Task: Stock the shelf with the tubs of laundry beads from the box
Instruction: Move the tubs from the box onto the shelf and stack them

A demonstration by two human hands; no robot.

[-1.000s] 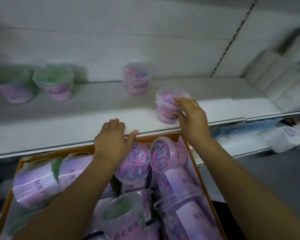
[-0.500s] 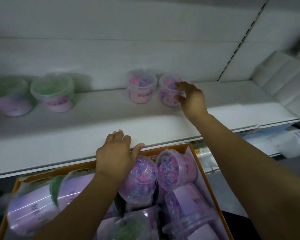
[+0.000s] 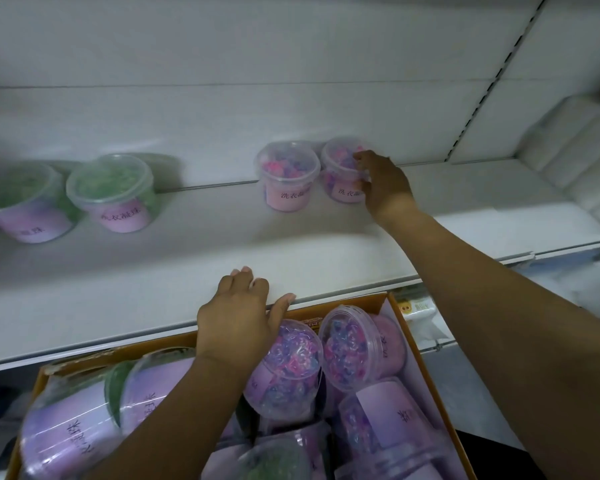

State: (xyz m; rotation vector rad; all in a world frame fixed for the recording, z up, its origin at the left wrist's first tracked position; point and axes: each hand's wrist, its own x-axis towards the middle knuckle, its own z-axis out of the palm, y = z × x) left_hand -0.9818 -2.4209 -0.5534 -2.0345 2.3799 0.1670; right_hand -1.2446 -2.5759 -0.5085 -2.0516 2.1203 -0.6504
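Observation:
My right hand [image 3: 383,183] grips a clear tub of pink and purple beads [image 3: 340,169] at the back of the white shelf [image 3: 194,268], pressed next to another pink tub [image 3: 287,174]. Two tubs with green beads [image 3: 113,192] [image 3: 18,202] stand at the shelf's left. My left hand [image 3: 238,317] rests flat on the shelf's front edge, fingers spread, holding nothing. Below it an orange cardboard box [image 3: 426,368] holds several more tubs lying on their sides, among them one with purple beads [image 3: 286,367] just under my left hand.
White wrapped packs [image 3: 575,157] fill the shelf's right end. A perforated upright [image 3: 478,91] divides the back wall. White bagged goods [image 3: 589,289] lie on a lower shelf at the right.
My right hand carried the pink tub from the shelf's front edge to the back, beside the other pink tub. My left hand stayed on the shelf edge.

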